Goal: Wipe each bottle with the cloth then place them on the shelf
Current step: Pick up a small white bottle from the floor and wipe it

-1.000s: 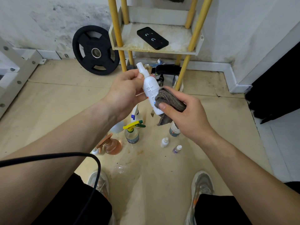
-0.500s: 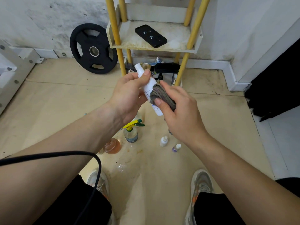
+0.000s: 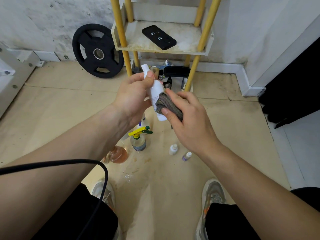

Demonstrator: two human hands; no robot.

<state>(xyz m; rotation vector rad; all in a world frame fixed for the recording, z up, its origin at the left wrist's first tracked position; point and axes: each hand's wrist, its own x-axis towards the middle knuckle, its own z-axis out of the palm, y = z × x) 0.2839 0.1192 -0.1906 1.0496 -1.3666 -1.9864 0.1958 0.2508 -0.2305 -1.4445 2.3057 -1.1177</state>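
early stage: left hand [image 3: 133, 96] grips the white bottle [image 3: 155, 90], right hand [image 3: 188, 118] pinches the grey cloth [image 3: 167, 103] against it; shelf [image 3: 187, 40] holds no bottles.

forearms [image 3: 69, 144] bare | shorts [image 3: 78, 213] black | 2 sneakers [image 3: 213, 193] grey, orange accents | cable [image 3: 103, 170] black

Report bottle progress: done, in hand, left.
Done: nothing; the visible shelf holds only a phone. In hand: the left hand grips the white bottle, the right hand presses the cloth to it. Left: shelve it, then at least the spray bottle, orange bottle and two small bottles on the floor.
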